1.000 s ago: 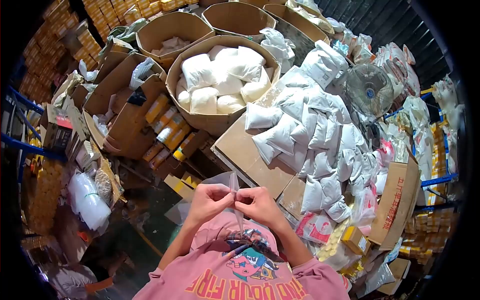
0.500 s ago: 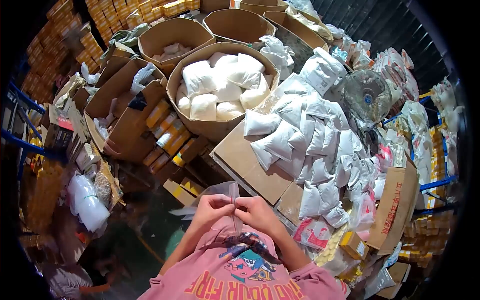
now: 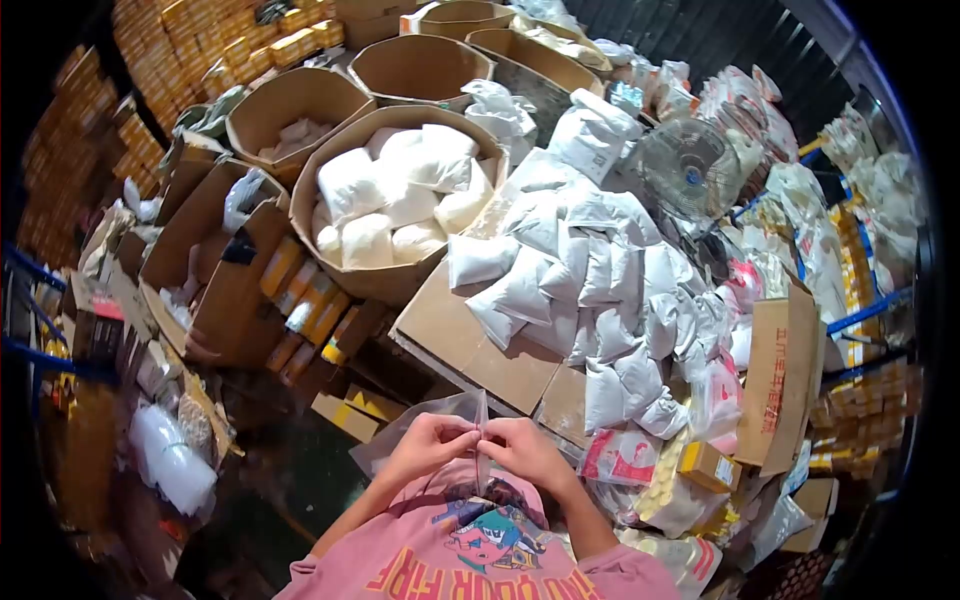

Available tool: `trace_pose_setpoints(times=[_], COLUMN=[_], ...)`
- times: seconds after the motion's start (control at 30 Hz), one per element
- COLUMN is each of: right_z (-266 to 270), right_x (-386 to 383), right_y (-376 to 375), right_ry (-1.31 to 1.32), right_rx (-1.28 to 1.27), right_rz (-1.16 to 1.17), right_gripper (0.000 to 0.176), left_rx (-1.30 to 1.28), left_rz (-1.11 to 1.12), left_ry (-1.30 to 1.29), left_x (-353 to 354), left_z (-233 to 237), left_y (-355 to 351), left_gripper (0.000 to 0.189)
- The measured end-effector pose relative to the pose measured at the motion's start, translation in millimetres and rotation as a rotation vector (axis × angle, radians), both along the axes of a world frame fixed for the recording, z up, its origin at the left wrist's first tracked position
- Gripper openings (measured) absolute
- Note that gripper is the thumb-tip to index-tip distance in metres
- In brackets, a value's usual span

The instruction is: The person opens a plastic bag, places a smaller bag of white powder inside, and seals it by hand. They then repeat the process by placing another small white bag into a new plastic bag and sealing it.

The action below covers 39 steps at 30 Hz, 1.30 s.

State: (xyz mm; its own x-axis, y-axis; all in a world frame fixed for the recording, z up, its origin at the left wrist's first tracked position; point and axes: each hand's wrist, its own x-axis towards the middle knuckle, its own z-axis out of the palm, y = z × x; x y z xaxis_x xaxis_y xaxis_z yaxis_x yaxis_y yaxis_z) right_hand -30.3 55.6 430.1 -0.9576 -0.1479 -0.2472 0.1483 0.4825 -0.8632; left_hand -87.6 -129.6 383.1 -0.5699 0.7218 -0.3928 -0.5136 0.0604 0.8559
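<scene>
Clear bag (image 3: 460,404) held before the pink shirt (image 3: 420,548), left hand (image 3: 430,446) and right hand (image 3: 525,452) each pinching its edge. Beyond, I note white packets (image 3: 600,265) heaped on a cardboard surface (image 3: 450,325), with a fan (image 3: 690,170) and open cartons (image 3: 375,285) near.

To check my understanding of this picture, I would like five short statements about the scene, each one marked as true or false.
1. The left hand and the right hand both pinch clear plastic. True.
2. The shirt is blue. False: the shirt is pink.
3. White packets lie inside a large cardboard container. True.
4. The fan is to the left of that container. False: in this view, the fan is to its right.
5. A carton with red characters is on the right side of the view. True.
</scene>
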Motion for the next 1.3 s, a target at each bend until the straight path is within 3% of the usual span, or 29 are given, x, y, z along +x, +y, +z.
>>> trace_pose_setpoints(times=[0.13,0.17,0.23,0.4,0.43,0.6,0.63,0.7,0.73,0.77,0.83,0.9,1.17,1.23,1.3], right_z=[-7,-8,-19,-9,-9,-18,-18,-14,-16,-19,-27,-53,-46,-40,-30], right_x=[21,27,39,71,78,95,97,95,96,98,100,105,96,92,86], right_y=[5,6,13,35,34,24,23,34,43,51,63,77,105,108,109], right_ry=[0.096,0.116,0.113,-0.050,-0.062,0.028,0.040,0.154,0.199,0.235,0.321,0.252,0.222,0.223,0.129], right_rx=[0.110,0.090,0.057,-0.248,-0.340,-0.503,-0.505,-0.034,0.219,0.465,0.650,0.690,0.664,0.587,0.434], right_rz=[-0.046,-0.081,-0.098,-0.245,-0.319,-0.713,-0.793,-0.774,-0.719,-0.652,-0.576,-0.419,-0.264,-0.408,-0.593], right_gripper=[0.017,0.017,0.013,0.014,0.015,0.016,0.017,0.018,0.018,0.018,0.015,0.010,0.019,0.018,0.018], left_rx=[-0.163,-0.220,-0.139,-0.046,-0.043,-0.077,-0.114,-0.188,-0.301,-0.344,-0.288,-0.319,-0.244,-0.233,-0.269], left_rz=[-0.271,-0.360,-0.452,-0.643,-0.658,-0.512,-0.504,-0.472,-0.485,-0.487,-0.456,-0.550,-0.899,-0.913,-0.765], left_ry=[0.214,0.400,0.458,0.315,0.351,0.122,0.229,0.440,0.795,0.876,1.042,1.115,1.594,1.702,1.584], left_x=[-5,-7,-8,-3,-4,16,14,7,0,-7,-19,-29,-52,-56,-63], left_z=[-2,3,6,2,20,3,4,7,7,8,-20,-11,-26,-17,-17], left_y=[16,21,33,54,61,80,82,86,89,90,87,92,98,103,111], left_gripper=[0.019,0.025,0.027,0.027,0.026,0.029,0.030,0.032,0.033,0.032,0.032,0.031,0.021,0.021,0.022])
